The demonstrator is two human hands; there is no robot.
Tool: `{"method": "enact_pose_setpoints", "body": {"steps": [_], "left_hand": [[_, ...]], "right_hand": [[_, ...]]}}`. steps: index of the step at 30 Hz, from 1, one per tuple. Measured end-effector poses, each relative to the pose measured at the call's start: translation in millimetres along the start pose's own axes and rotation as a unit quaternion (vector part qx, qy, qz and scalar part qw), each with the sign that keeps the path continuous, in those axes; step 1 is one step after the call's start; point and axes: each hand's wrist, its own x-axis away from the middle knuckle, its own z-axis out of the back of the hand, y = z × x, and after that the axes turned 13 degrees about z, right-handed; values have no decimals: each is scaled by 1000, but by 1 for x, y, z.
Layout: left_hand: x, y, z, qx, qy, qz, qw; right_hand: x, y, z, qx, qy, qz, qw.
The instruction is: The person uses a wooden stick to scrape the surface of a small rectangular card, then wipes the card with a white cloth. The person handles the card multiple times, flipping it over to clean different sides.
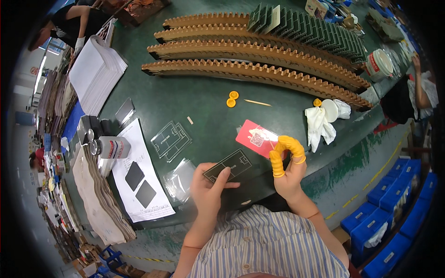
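Note:
My left hand grips a dark rectangular panel printed with thin pale lines, thumb on top and fingers beneath. Yellow ribbed finger cots cover some fingertips of my right hand. Its fingers are pinched around what looks like a thin pale stick, mostly hidden by them. That tip is over a red card with a pale printed pattern, lying just beyond the panel. Left of the panel, similar lined panels rest on the table beside clear plastic sheets.
Long brown slotted racks span the back; one holds several upright dark panels. A wooden toothpick lies near yellow finger cots. White cloths lie right. Bottles and a paper sheet stand left. Blue bins sit below.

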Motion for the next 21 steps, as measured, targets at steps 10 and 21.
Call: {"method": "enact_pose_setpoints", "body": {"steps": [10,21], "left_hand": [[-7,2,8,45,-52,72,995],[-7,-8,19,20,-122,0,992]], "right_hand": [[2,0,-1,-37,19,-30,999],[0,-8,0,-24,-51,-26,998]]}}
